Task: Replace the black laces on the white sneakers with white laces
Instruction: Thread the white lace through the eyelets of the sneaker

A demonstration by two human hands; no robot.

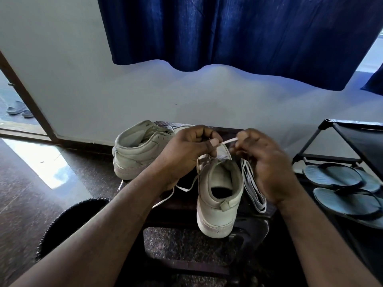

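The near white leather high-top sneaker (219,195) stands upright on the dark low surface (182,210) with its heel toward the person and its padded collar gaping. That puts the eyelet rows and tongue right under the hands, which is a sensible way to thread it.

Above the tongue the left hand (186,154) closes its grip on a flat white woven lace (227,141), pinched between thumb and forefinger. The right hand (267,168) is blurred, but its curled fingers appear to pinch the same lace a little further along. The short stretch between the two grips is taut and level, probably to flatten the tape and aim its tip at an eyelet. The loose tail of this lace droops off the shoe's left side and curls limply over the surface.

A folded bundle of white lace (253,187) lies in long flat loops just beside the shoe's right flank, likely kept within reach for the other shoe. The second white high-top sneaker (141,150) sits further back to the left, turned sideways. Its punched eyelets look empty, though part of it is hidden behind the left hand. No black lace is visible anywhere.

The leather is smooth, slightly creased and off-white, on a thick rubber sole. Blue-grey rubber flip-flops (342,183) rest on a black metal-framed rack (310,141) at the right.
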